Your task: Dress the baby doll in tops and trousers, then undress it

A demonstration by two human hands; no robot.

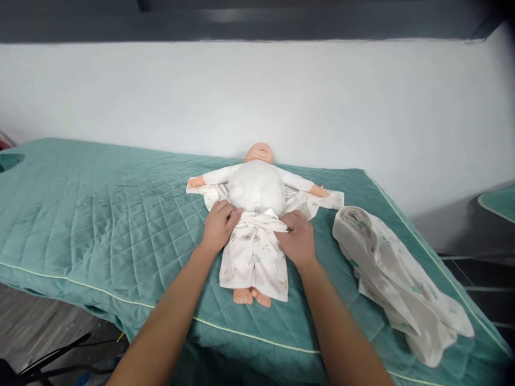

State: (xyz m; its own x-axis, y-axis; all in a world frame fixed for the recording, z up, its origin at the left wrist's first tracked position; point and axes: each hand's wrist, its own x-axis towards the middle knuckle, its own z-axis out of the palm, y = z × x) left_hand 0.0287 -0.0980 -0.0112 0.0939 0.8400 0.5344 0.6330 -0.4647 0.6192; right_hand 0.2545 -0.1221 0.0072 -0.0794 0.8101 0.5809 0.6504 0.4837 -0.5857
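A baby doll [257,185] lies on its back with its arms spread and its head by the wall. Patterned white baby pants [255,262] cover its legs, and its bare feet [252,296] stick out below the hems. My left hand [219,225] pinches the waistband on one side. On the other side, the waistband is gripped by my right hand [298,236], with the thumb along its bunched edge. A patterned white baby top [333,200] is spread open beneath the doll's torso and arms.
A loosely rolled white patterned blanket [394,273] rests to the right of the doll. Green quilted bedding [120,214] covers the bed, which meets a white wall [257,91]. A dark beam [257,21] crosses above. Black cables [60,359] show at lower left.
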